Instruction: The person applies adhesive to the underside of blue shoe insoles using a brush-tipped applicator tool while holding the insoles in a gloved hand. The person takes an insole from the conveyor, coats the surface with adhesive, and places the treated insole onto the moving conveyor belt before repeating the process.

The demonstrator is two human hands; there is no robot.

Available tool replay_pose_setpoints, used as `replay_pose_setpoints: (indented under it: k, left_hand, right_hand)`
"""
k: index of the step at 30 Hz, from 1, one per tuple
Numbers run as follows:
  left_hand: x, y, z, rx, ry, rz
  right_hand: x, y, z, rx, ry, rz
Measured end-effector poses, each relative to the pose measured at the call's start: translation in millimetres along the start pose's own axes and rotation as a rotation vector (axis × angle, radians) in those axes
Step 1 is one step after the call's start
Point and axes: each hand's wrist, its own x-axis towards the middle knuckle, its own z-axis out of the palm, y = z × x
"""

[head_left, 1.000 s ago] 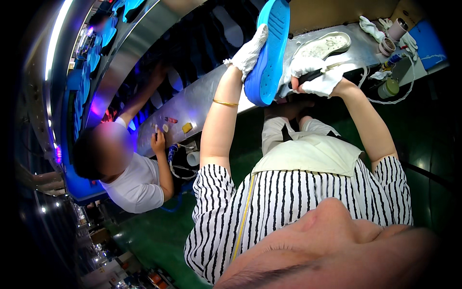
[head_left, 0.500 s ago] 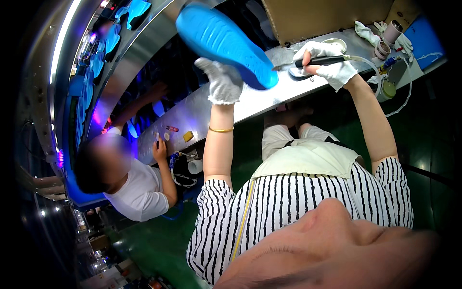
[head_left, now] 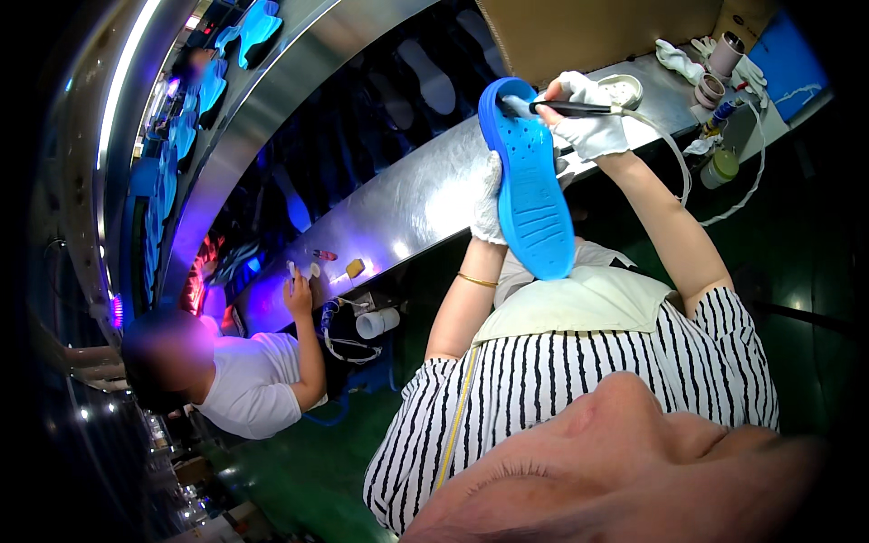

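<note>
A blue shoe sole [head_left: 536, 204] is held up in front of my body, its holed, ridged face turned up and its raised rim at the far end. My left hand [head_left: 490, 204], in a white glove, grips it from below and its left side; glove fabric also shows at its right edge. My right hand [head_left: 587, 118], in a white glove with bare fingertips, is closed on a brush [head_left: 574, 109] with a black handle. The brush's pale tip lies inside the sole's rim at the far end. A clear tube [head_left: 674, 156] runs from the handle's back end.
A metal bench [head_left: 425, 204] borders a dark conveyor carrying pale soles [head_left: 425, 77]. A round white dish [head_left: 621, 90], pinkish cups [head_left: 727, 54], spare gloves [head_left: 679, 61] and a cardboard box [head_left: 597, 36] stand beyond. At left, a co-worker [head_left: 258, 380] works near a yellow block [head_left: 355, 268].
The sole has come down and nearer, turned with its holed face upward. My left hand moved right beneath it. The brush moved from the sole's near end to inside its far rim.
</note>
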Motion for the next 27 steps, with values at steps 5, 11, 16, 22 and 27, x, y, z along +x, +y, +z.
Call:
replay_pose_setpoints:
  k: [5,11,16,22,27]
  left_hand:
    - [11.0,-4.1,-15.2,0.035,0.038,0.181]
    - [22.9,-6.2,-10.3,0.198,0.111,0.227]
    - [16.3,7.7,-13.3,0.104,0.201,0.318]
    - [22.6,18.7,-14.2,0.098,0.192,0.321]
    - [21.3,31.1,-16.7,0.068,0.131,0.312]
  right_hand:
    - [-17.1,-42.4,10.1,-0.201,-0.271,-0.231]
    - [-24.3,-38.1,5.0,-0.031,-0.175,-0.228]
    - [-40.2,-47.7,12.6,-0.031,-0.372,0.038]
    - [-44.2,-53.6,11.1,-0.243,-0.434,-0.173]
    - [-43.3,-54.1,4.6,-0.132,-0.404,-0.02]
